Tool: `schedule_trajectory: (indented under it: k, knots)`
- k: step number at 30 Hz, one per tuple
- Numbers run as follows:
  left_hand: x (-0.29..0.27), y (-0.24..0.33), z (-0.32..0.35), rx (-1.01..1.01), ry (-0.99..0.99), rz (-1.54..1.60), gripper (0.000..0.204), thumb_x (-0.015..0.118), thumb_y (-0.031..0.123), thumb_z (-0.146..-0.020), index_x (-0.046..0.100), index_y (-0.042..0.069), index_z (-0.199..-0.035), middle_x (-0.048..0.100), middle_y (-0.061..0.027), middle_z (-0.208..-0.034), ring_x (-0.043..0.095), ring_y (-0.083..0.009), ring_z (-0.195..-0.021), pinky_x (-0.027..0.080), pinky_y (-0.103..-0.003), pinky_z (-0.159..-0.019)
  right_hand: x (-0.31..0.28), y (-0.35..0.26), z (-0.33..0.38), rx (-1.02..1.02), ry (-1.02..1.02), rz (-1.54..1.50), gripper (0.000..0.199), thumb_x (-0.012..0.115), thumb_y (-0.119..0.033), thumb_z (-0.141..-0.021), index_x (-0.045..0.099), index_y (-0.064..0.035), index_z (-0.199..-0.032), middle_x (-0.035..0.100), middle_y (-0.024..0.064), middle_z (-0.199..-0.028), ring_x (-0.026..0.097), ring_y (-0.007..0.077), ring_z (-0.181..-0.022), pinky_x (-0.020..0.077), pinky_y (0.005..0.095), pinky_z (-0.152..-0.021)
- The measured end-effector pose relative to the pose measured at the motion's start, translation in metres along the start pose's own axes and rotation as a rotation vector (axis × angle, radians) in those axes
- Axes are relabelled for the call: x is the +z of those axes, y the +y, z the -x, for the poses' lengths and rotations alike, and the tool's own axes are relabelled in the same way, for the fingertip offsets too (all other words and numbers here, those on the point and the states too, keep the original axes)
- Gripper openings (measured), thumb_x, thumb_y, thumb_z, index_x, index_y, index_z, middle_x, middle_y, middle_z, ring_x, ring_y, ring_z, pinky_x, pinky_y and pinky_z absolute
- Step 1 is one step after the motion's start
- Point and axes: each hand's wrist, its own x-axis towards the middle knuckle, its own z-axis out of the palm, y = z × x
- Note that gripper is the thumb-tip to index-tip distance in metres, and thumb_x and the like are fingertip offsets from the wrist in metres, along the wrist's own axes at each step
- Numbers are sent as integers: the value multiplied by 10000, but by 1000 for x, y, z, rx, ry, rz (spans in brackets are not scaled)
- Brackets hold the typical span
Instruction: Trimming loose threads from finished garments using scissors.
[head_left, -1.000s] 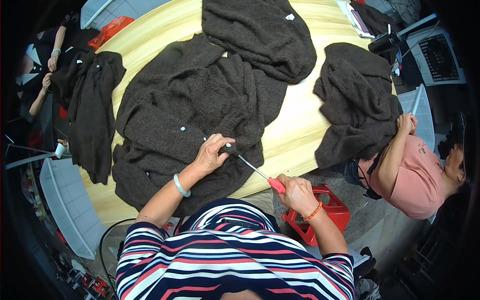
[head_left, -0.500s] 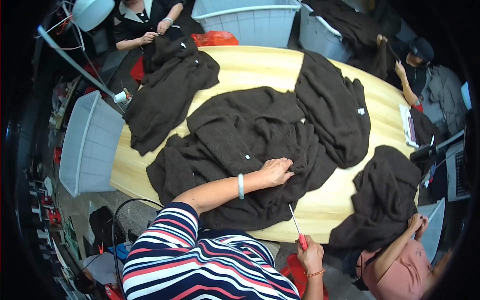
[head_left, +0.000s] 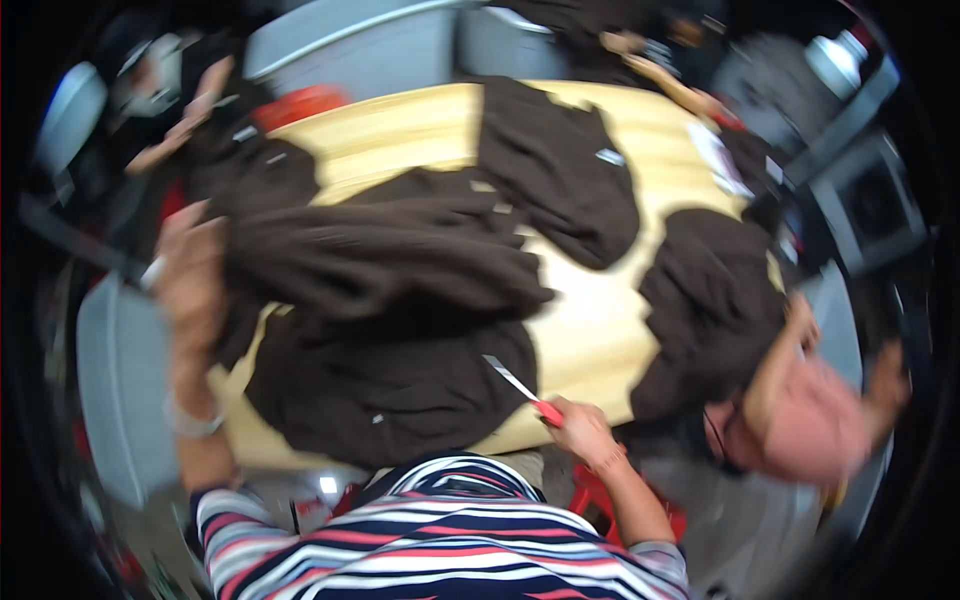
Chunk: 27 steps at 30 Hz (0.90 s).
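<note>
Head view, my left hand: my left hand (head_left: 190, 265) was raised at the left of the table, forearm upright from the striped sleeve, a pale band on the wrist. The fingers were closed on a fold of the dark brown garment (head_left: 390, 300) and lifted it off the wood. The picture was smeared with motion here, so I could not tell the grip finger by finger.

Head view, my right hand: my right hand (head_left: 580, 430) sat low at the near edge of the table, closed around the red handle of the small snips (head_left: 520, 385). The thin metal blade pointed up and to the left, its tip just at the hem of the garment I held.

Head view, counts: one pair of snips. Three dark brown garments that I could separate: the one in my grip across the middle, another garment (head_left: 560, 180) farther back, touching it, and a third garment (head_left: 710, 300) at the right, under the arms of a person in a pink top (head_left: 810, 420). More dark cloth lay at the far left corner, too blurred to count.

Head view, edges and room: the yellow wooden table (head_left: 590, 330) showed bare wood between my garment and the right one, and along the far left. A grey bin (head_left: 120, 390) stood just beside the left edge, near my raised forearm.
</note>
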Motion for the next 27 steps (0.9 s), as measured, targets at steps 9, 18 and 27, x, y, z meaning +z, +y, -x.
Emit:
schedule_trajectory:
  k: [9,18,27]
  knots:
    - [-60,-42,-24,-420,124,1034,432,440,247,-1035,453,-49,-1350,537,-171,-1328,575,-242,-1166,495,-354,-987,6,-21,-3,-78,17,-39,189,626,-215,-816,596,-69,-931,657,195,-733,665,383,-752,516,487,-657]
    - [60,197,-126,239,-243,1309,447,421,256,-1034,461,-78,-1328,600,-175,-1222,648,-218,-1055,590,-303,-805,-35,-56,-17,-414,-81,-183,211,645,-220,-813,555,-60,-917,633,175,-735,639,375,-757,488,467,-654]
    - [98,342,-188,394,-444,1874,378,420,224,-1031,524,-50,-1270,645,-159,-1159,664,-251,-1023,572,-351,-859,-202,66,-61,-47,656,117,372,522,-431,-917,694,-104,-966,696,167,-875,665,387,-777,534,434,-760]
